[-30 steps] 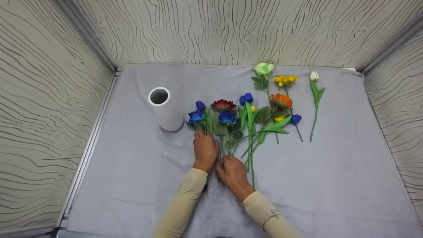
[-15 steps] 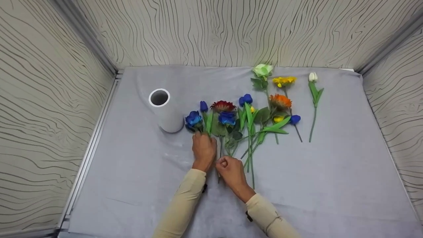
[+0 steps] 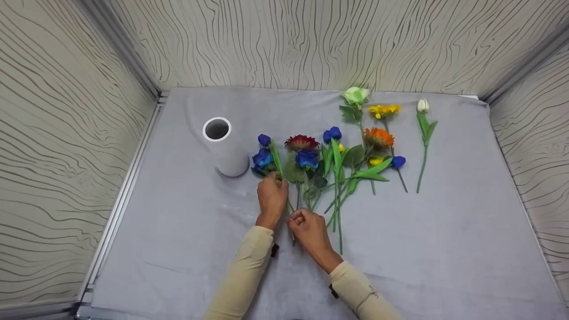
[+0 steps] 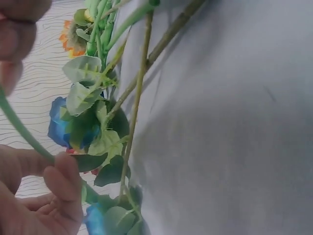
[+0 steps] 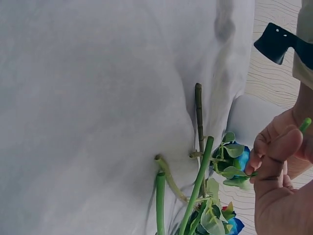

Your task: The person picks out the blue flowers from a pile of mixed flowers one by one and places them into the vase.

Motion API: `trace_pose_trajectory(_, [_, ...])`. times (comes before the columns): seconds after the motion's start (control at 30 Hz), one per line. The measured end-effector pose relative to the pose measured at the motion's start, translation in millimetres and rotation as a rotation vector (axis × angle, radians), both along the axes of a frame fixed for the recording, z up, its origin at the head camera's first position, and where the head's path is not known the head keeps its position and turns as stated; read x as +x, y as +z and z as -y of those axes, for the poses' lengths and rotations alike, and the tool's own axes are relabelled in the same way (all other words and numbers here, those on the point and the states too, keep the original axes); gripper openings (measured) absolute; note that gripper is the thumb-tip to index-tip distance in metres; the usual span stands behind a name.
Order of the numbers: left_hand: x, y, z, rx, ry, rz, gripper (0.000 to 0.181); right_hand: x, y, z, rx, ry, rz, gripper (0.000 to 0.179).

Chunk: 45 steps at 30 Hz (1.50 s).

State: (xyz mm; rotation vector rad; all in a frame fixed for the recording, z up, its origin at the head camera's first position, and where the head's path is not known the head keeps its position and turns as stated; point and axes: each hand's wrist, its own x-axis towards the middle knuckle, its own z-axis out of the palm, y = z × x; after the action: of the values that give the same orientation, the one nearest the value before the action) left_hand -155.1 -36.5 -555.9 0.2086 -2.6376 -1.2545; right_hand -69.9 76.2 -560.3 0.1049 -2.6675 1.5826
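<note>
My left hand [image 3: 272, 198] pinches the green stem of a blue tulip [image 3: 264, 140] just below its leaf, thumb against fingers. In the left wrist view the tulip stem [image 4: 24, 129] runs from these fingers up toward my other hand. Lower on that stem, my right hand [image 3: 310, 229] pinches it near the cut end, which pokes out above the thumb in the right wrist view. Beside the tulip, a blue rose [image 3: 262, 158] lies on the cloth. Close to the right of the hands lie another blue rose [image 3: 306, 158] and a dark red flower [image 3: 302, 142].
A white cylindrical vase [image 3: 230, 155] stands upright left of the flowers. Rightward lie more blue tulips [image 3: 332, 134], an orange flower [image 3: 379, 137], a yellow flower [image 3: 385, 110], a pale green rose [image 3: 355, 95] and a white tulip [image 3: 423, 106]. Patterned panels [image 3: 266, 44] enclose the grey cloth.
The blue tulip's head has swung left, above the blue rose, as its stem tilts. My left hand has shifted slightly left. The right hand stays near the stem's lower end.
</note>
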Motion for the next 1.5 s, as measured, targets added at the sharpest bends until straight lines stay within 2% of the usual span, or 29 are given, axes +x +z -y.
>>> trace_pose_trajectory(0.13, [0.5,4.4,0.5,0.024,0.0,-0.017,0.023,-1.8,-2.0,0,0.014,0.009,0.003,0.008])
trace_pose_trajectory(0.37, [0.7,11.6,4.1,0.076,0.002,0.018,0.028,-4.9,-6.5,-2,0.037,0.053,-0.051,0.005])
trace_pose_trajectory(0.77, [-3.0,28.5,15.2,0.13,0.011,-0.098,0.019,-13.3,-7.2,2,0.037,0.144,-0.06,0.007])
trace_pose_trajectory(0.97, [-2.8,33.2,23.3,0.223,0.007,-0.18,0.019,-17.2,-8.5,6,0.045,0.172,-0.085,0.006])
trace_pose_trajectory(1.1, [-3.0,39.6,27.5,0.277,0.001,-0.193,0.019,-22.0,-7.8,8,0.074,0.191,-0.074,0.006])
trace_pose_trajectory(1.27, [-2.7,51.4,34.3,0.293,-0.009,-0.227,0.014,-31.1,-5.2,13,0.086,0.243,-0.07,0.009])
trace_pose_trajectory(1.5, [-2.8,67.9,46.0,0.289,0.011,-0.311,0.011,-44.8,4.5,20,0.064,0.312,0.021,0.021])
